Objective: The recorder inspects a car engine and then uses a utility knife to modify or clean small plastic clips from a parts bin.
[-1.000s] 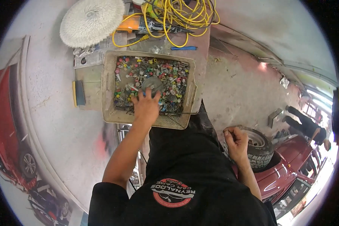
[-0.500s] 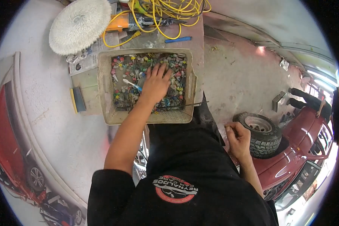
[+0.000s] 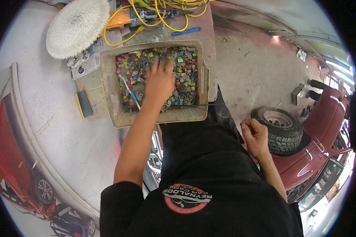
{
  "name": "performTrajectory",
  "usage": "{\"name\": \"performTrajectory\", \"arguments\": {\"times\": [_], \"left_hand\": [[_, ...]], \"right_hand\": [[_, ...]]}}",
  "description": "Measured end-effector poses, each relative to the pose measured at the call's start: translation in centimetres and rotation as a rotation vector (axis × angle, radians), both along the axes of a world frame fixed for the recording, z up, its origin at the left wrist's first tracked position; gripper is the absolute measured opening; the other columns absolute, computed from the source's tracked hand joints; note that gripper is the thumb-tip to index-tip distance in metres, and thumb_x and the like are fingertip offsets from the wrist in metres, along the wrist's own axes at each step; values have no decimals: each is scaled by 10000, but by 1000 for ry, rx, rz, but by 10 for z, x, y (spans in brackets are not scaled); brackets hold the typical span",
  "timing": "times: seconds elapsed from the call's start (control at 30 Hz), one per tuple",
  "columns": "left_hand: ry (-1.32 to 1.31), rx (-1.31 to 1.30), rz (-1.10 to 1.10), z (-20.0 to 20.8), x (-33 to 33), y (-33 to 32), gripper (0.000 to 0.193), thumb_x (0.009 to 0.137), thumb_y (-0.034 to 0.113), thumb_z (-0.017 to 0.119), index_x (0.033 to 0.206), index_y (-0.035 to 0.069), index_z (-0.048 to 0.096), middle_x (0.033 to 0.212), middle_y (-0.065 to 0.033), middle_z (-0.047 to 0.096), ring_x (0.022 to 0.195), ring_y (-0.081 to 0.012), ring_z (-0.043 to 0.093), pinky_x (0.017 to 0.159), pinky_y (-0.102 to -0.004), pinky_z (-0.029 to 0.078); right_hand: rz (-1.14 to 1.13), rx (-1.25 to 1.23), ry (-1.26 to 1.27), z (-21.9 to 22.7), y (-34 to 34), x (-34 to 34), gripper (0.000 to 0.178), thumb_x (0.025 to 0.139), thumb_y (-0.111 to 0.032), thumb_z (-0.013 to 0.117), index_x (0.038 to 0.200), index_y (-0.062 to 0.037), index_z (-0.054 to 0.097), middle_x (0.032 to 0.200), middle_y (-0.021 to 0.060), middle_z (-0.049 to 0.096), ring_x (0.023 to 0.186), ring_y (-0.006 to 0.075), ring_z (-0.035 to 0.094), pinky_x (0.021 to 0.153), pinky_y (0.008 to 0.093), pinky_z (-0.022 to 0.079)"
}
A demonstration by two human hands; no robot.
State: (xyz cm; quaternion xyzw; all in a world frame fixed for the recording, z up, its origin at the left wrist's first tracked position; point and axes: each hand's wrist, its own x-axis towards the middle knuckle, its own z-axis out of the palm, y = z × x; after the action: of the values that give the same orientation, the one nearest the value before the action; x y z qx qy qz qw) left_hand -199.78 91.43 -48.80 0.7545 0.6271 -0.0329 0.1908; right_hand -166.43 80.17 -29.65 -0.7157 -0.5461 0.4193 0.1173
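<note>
Small multicolored parts (image 3: 184,73) lay beneath and around your left hand (image 3: 160,83), its fingers spread, inside the beige tray (image 3: 182,115). A white-and-blue brush (image 3: 133,95) lay just left of it. Your right hand (image 3: 256,136) was curled; its contents could not be determined.

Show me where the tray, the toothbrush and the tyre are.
Tray (image 3: 178,115): head view, on its near wall.
Toothbrush (image 3: 134,97): head view, on the blue part of its handle.
Tyre (image 3: 282,142): head view, on its tread.
</note>
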Motion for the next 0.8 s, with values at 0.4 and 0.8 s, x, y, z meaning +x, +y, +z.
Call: {"name": "performTrajectory", "arguments": {"times": [0.4, 0.8], "left_hand": [[-247, -29, -173, -17, 27, -40, 515, 1023, 203, 607, 1519, 95, 522, 1663, -165, 383, 1500, -384, 419, 1231, -619, 333], [-157, 258, 238, -68, 19, 66, 232, 982, 202, 623, 1172, 124, 733, 947, -145, 766, 909, -369, 748, 761, -512, 592]], "right_hand": [[9, 23, -41, -8, -19, 11, 136, 968, -120, 704, 991, 14, 715, 644, 36, 564, 591, 95, 486, 566, 294, 417], [33, -63, -35, -8, -10, -4, 154, 963, -143, 714, 1000, 6, 721, 672, 78, 607, 601, 125, 535, 588, 312, 454]]}}
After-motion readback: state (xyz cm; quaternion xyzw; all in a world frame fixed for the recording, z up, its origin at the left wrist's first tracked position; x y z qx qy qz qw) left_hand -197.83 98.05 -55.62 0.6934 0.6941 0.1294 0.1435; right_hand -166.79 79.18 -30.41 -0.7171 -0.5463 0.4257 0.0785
